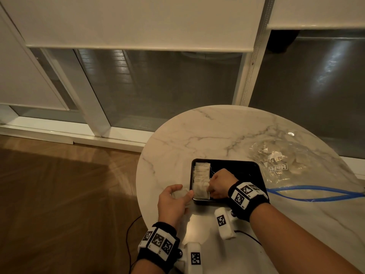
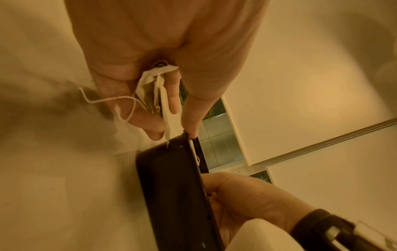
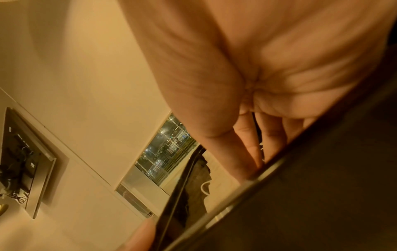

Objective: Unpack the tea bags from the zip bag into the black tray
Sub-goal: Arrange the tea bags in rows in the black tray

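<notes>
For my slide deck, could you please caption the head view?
Left hand holds tea bags while right hand arranges a row in the black tray.

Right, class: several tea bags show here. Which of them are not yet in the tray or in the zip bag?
The tea bags gripped by the left hand, just outside the black tray's left edge. The others lie in a row inside it, or in the zip bag.

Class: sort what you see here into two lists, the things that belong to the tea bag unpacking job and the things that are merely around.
Belong to the job:
black tray
tea bags in the tray
tea bags in left hand
right hand
zip bag

Merely around:
marble table
roller blinds
wooden floor
</notes>
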Available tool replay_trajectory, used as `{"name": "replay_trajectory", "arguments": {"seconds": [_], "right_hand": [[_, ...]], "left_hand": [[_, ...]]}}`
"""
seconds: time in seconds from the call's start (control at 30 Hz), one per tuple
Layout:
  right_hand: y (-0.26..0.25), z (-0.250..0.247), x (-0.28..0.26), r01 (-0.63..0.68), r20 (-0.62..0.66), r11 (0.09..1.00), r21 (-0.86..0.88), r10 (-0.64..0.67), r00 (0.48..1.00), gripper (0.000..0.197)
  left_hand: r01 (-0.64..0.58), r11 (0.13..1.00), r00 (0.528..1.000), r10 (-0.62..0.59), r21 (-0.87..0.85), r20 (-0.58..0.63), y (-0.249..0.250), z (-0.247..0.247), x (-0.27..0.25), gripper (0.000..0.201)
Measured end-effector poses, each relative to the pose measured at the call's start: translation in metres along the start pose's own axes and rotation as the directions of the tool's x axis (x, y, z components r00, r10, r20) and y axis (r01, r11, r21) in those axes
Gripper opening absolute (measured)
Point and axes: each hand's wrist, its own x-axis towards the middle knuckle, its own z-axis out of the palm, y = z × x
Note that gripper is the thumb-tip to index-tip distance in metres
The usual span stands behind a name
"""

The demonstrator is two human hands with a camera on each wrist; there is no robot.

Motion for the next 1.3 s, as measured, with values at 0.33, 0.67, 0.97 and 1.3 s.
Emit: {"name": "replay_trajectory", "arguments": {"seconds": [0.33, 0.67, 0.97, 1.3], "right_hand": [[0.006, -0.013, -0.007, 0.042, 0.02, 0.983, 0.176, -0.046, 0.999, 0.014], [0.004, -0.031, -0.042, 0.106, -0.125, 0.866, 0.488, -0.051, 0.991, 0.005], [0.004, -0.033, -0.103, 0.302, -0.082, 0.715, 0.63, -0.325, 0.942, 0.016], [0.018, -0.036, -0.105, 0.412, -0.198, 0.656, 0.633, -0.378, 0.905, 0.011]], "left_hand": [[-0.144, 0.95, 0.986, 0.163, 0.276, -0.045, -0.005, -0.002, -0.001, 0.04], [-0.259, 0.932, 0.96, 0.277, 0.253, -0.037, 0.023, 0.006, -0.023, 0.017], [-0.377, 0.918, 0.919, 0.354, 0.122, 0.177, 0.043, 0.03, -0.054, 0.038], [-0.386, 0.914, 0.913, 0.359, 0.125, 0.195, 0.036, 0.035, -0.059, 0.032]]}}
